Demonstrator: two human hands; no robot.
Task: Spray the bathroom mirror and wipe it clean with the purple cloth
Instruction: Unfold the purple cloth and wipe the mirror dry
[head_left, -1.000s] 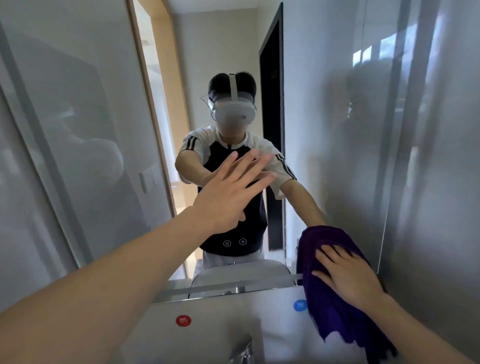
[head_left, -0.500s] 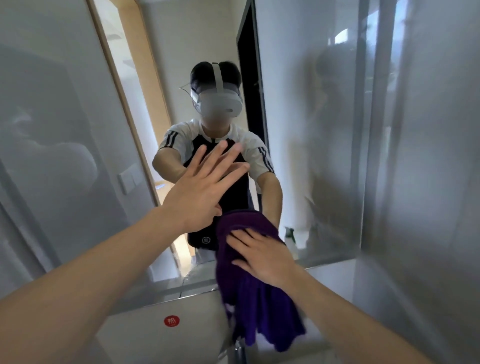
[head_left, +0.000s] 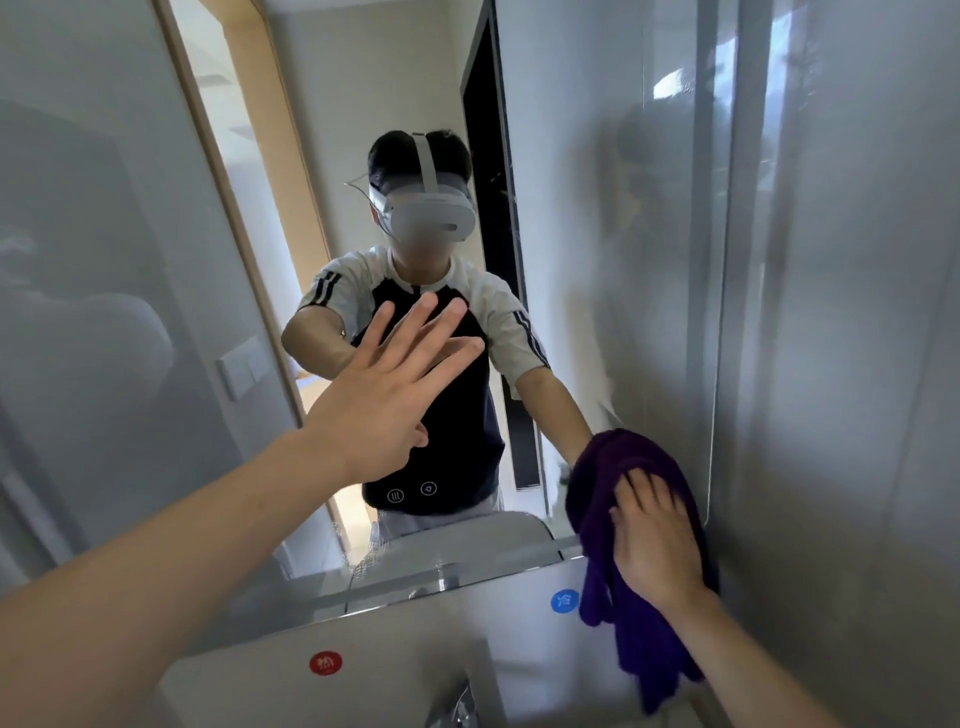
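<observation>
Right hand (head_left: 657, 540) flat, fingers straight, presses cloth (head_left: 631, 545) on mirror (head_left: 597, 260) at lower right corner; cloth tail hangs below edge. Left hand (head_left: 384, 395) spread flat at centre, holds nothing. Advice: even pressure, overlapping strokes, follow edge, keep left palm off wiped glass.

1. Soft, even daylight is seen throughout; the brightest area is the doorway reflected in the mirror (head_left: 363, 156).
2. A pale glare patch is seen at upper right.
3. Straight edges are bowed by wide-angle distortion towards the frame borders.
4. The right hand (head_left: 655, 545) and purple cloth (head_left: 623, 499) are slightly motion-blurred.
</observation>
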